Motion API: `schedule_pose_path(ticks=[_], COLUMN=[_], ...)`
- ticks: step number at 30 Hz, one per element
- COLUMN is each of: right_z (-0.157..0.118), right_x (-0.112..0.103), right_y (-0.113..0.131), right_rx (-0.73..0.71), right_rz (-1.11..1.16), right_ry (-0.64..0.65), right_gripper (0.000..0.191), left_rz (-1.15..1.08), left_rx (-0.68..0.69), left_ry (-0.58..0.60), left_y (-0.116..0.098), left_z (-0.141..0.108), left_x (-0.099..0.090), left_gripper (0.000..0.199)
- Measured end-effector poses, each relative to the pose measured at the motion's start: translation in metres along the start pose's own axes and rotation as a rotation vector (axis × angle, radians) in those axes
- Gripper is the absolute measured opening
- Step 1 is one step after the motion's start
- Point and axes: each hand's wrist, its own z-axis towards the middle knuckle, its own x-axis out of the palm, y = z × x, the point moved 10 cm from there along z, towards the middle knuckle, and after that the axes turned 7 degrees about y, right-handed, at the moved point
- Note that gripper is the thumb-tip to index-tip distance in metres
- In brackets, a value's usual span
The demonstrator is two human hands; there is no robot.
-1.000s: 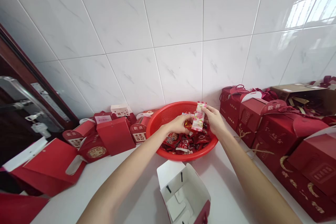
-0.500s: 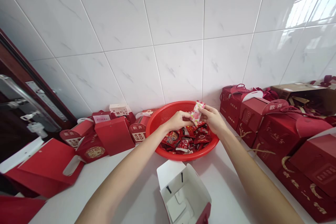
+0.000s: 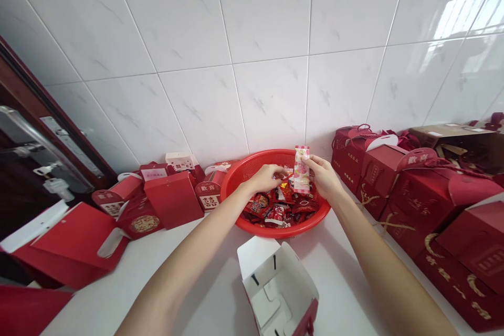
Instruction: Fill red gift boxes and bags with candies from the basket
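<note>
My right hand [image 3: 323,176] pinches a wrapped candy [image 3: 302,169] in a pink and white wrapper, held upright over the right side of the red plastic basket [image 3: 237,177]. My left hand [image 3: 270,177] hangs over the basket's middle, just left of that candy, with its fingers partly spread and nothing visible in them. Beneath both hands lie red-wrapped sweets [image 3: 277,213], some hidden by the fingers. In front of the basket stands an open box [image 3: 275,294], white inside and red outside, with its flap folded back and no sweets visible in it.
Several red gift boxes [image 3: 173,199] line the left side of the white table [image 3: 205,273]. More red boxes with rope handles [image 3: 423,210] are stacked on the right, beside a cardboard carton [image 3: 444,134]. A tiled wall [image 3: 271,100] rises behind the basket.
My left hand has let go of the pink candy and shifted slightly left and down. The candy now hangs straighter from my right hand alone.
</note>
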Motion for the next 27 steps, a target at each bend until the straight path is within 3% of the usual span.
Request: schedule_pose_path(ticks=[3,8,11,13,18,21,23,27], right_z=[0.001,0.000,-0.001,-0.002,-0.002,-0.004,-0.006,-0.019], right_x=[-0.005,-0.008,-0.007,-0.006,-0.003,0.000,0.006,0.024], right_y=[-0.003,-0.004,-0.004,-0.004,-0.005,-0.001,0.003,0.010], right_rx=[0.000,0.014,0.025,0.031,0.052,0.051,0.053,0.072], right_rz=[0.021,0.027,0.034,0.043,0.068,0.079,0.091,0.115], right_ry=[-0.030,-0.053,-0.057,-0.057,-0.041,-0.019,0.011,0.104], right_gripper=[0.040,0.035,0.035,0.036,0.038,0.036,0.036,0.037], left_rz=[0.083,0.158,0.174,0.101,-0.151,-0.441,-0.619,-0.689], left_rx=[-0.090,-0.225,-0.272,-0.255,-0.127,-0.029,0.020,0.021], left_ry=[0.100,0.193,0.204,0.148,-0.124,-0.245,-0.300,-0.358], left_y=[0.011,0.022,0.026,0.025,0.015,0.005,-0.001,-0.010], left_z=[0.000,-0.004,-0.005,-0.004,-0.007,-0.017,-0.026,-0.047], left_x=[0.010,0.019,0.019,0.012,-0.027,-0.043,-0.047,-0.043], left_gripper=[0.030,0.070,0.080,0.080,0.069,0.063,0.066,0.074])
